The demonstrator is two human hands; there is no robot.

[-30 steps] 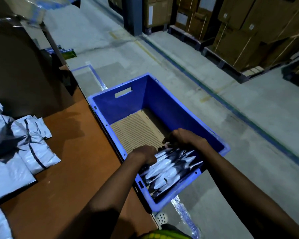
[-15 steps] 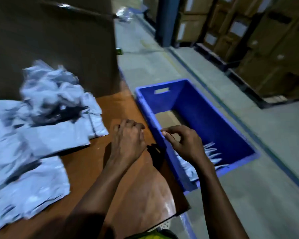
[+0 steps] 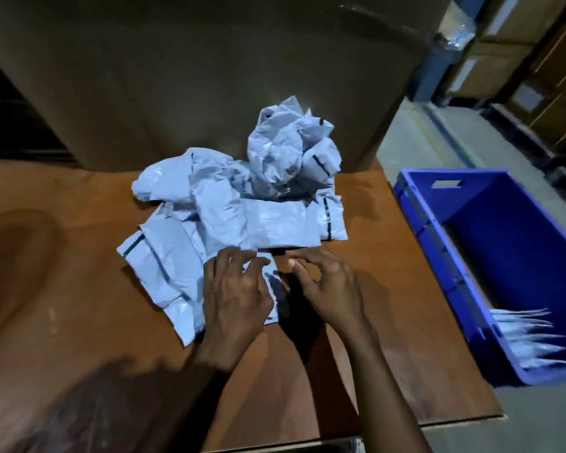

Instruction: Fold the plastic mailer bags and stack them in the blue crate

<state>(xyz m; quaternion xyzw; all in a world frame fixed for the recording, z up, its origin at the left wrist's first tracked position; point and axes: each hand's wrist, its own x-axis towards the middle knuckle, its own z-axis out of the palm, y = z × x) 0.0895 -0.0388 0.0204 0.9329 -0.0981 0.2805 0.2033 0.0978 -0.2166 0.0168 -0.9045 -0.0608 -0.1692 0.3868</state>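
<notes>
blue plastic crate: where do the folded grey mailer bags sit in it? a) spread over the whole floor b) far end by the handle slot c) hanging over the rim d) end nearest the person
d: the folded grey mailer bags bunch at the near end of the blue plastic crate, away from its handle slot

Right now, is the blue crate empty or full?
Partly full: folded mailer bags fill the near end of the blue crate; the rest is bare.

Pale grey mailer bags (image 3: 262, 220), dark-striped; blue crate (image 3: 435, 230); brown table (image 3: 79, 256).
</notes>
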